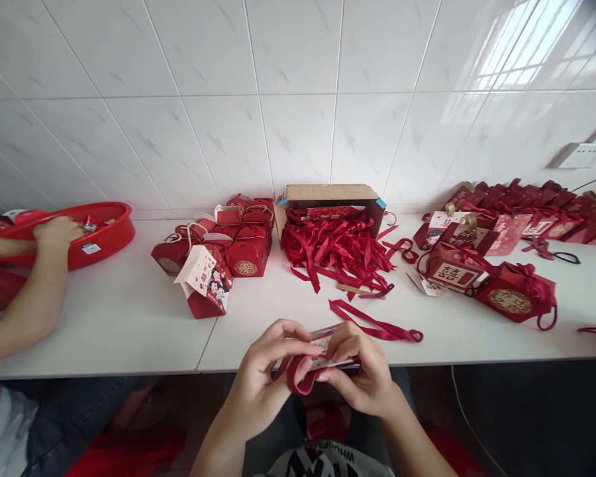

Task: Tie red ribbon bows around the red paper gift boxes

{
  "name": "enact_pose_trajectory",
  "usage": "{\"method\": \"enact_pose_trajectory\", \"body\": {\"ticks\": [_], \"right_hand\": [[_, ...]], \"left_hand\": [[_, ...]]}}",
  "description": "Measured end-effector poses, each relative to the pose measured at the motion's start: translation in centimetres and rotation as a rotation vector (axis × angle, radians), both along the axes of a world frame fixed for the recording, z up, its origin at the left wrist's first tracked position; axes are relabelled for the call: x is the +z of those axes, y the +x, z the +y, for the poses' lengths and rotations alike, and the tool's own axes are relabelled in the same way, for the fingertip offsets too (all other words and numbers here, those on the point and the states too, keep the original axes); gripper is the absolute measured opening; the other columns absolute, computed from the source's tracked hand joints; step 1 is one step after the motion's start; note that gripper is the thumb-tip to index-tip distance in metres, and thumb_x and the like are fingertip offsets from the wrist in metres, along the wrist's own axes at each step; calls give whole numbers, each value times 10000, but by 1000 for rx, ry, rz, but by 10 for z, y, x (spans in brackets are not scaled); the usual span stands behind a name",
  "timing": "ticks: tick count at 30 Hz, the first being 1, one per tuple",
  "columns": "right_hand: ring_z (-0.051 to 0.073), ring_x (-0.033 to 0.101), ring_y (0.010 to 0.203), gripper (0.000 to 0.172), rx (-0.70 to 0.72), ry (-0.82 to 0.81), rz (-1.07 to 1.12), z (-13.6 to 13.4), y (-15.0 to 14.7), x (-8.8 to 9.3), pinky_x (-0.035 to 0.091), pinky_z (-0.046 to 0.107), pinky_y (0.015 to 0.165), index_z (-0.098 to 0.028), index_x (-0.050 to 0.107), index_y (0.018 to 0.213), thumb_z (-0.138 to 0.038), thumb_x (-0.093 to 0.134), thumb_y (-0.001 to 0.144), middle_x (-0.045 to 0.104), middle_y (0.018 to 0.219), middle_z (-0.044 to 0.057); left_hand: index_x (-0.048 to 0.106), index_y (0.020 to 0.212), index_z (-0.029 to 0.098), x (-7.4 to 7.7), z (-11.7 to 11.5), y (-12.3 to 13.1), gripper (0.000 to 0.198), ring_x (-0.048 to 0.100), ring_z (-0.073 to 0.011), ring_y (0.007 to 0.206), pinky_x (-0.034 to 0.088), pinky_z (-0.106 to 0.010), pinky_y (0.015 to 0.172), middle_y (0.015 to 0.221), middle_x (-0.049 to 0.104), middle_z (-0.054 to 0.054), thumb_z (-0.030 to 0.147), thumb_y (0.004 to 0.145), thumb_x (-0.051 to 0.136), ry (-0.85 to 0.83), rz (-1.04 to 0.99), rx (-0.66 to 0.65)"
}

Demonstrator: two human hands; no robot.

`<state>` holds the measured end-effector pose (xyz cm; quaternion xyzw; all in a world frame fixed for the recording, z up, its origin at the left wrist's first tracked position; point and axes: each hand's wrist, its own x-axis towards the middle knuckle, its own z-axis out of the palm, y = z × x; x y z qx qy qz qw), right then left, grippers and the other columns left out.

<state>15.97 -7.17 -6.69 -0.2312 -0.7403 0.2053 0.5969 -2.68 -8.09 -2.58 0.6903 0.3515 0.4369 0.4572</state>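
So, red ribbon curls in loop under small flat card, both held just off front edge of white table. Left hand fingers curled, pinching ribbon. Right hand clamped on card. Loose ribbon strip lies just beyond, cardboard box spilling ribbons behind. Co-worker's hand in red basin, far left.
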Motion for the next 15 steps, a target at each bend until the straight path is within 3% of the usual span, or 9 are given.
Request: {"method": "enact_pose_trajectory", "body": {"ticks": [7, 15], "right_hand": [[147, 543, 661, 199, 1, -17, 24, -1, -1, 0, 442, 293, 597, -224, 483, 873, -218, 676, 826, 561, 744, 7], [147, 545, 658, 195, 8, -46, 39, 0, -1, -2, 459, 291, 586, -225, 480, 865, -242, 672, 833, 564, 748, 12]], "left_hand": [[731, 884, 183, -6, -2, 6, 171, 688, -195, 811, 548, -240, 705, 865, 726, -70, 295, 879, 602, -118, -51, 86], [736, 855, 155, -5, -1, 9, 247, 689, -206, 762, 554, -250, 672, 832, 742, -73, 377, 848, 627, -167, -28, 207]]}}
